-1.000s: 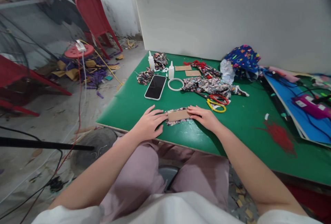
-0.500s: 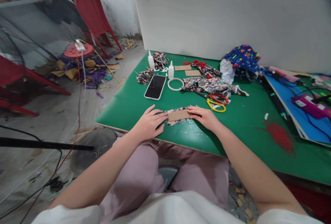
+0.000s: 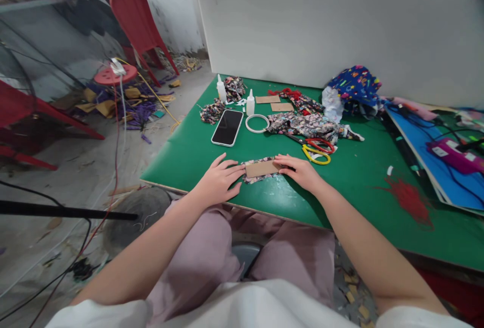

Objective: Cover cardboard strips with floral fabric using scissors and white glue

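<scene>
A rectangular brown cardboard piece (image 3: 260,168) lies on a slightly larger strip of dark floral fabric (image 3: 249,180), whose edges show around it. My left hand (image 3: 219,180) lies flat with fingers spread, its fingertips touching the left end of the fabric and cardboard. At the opposite end, my right hand (image 3: 299,170) has its fingers and thumb bent together over the fabric edge and cardboard corner, hiding that end. Beyond them are red-and-yellow-handled scissors (image 3: 317,151), a white ring-shaped roll (image 3: 257,123) and a phone (image 3: 227,127).
The green table (image 3: 181,161) also holds two white squeeze bottles (image 3: 250,103), loose cardboard pieces (image 3: 282,107), crumpled floral fabric (image 3: 302,123), a blue patterned bundle (image 3: 355,88), red threads (image 3: 410,199) and a blue board (image 3: 423,151). A person sits by a red chair (image 3: 134,20).
My right fingers have shifted very slightly at the right end of the cardboard. My left hand and the fabric stay in place.
</scene>
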Action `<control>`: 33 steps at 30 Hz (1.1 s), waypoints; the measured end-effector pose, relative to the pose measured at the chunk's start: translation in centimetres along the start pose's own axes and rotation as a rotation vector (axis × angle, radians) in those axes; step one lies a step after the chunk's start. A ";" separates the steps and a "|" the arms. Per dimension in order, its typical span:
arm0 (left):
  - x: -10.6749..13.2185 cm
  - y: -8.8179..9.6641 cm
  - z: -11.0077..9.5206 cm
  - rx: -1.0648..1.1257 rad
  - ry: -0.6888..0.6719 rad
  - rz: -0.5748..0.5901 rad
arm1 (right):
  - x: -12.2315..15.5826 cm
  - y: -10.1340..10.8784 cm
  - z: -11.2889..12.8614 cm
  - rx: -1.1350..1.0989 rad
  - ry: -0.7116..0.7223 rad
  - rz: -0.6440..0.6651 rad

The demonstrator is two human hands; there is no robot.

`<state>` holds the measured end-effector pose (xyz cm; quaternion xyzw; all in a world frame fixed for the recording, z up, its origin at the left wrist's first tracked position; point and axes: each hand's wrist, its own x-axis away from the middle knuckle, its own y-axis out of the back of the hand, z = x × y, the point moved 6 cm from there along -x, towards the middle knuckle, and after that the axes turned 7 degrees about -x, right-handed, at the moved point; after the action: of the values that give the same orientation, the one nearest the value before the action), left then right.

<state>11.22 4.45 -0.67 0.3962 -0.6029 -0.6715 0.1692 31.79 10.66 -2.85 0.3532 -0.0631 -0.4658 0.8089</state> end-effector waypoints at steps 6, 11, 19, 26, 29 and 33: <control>0.0 0.0 -0.1 -0.007 0.000 0.014 | 0.0 0.0 -0.2 -0.008 0.008 0.027; 0.0 0.1 0.0 0.012 0.004 0.007 | 0.0 -0.1 -0.4 -0.018 0.005 0.030; 0.0 0.0 0.0 -0.002 0.007 0.007 | 0.0 0.1 -0.2 -0.040 -0.006 0.008; 0.1 0.0 0.0 -0.001 0.008 0.006 | 0.0 0.2 -0.3 -0.062 -0.016 -0.007; 0.1 -0.1 0.1 -0.004 0.006 0.002 | 0.0 0.1 -0.3 -0.055 -0.014 -0.010; 0.0 -0.1 0.0 -0.008 0.003 0.005 | 0.0 0.1 -0.2 -0.030 -0.016 0.001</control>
<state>11.23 4.48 -0.79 0.3950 -0.6009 -0.6729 0.1734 31.96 10.81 -2.91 0.3371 -0.0625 -0.4692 0.8138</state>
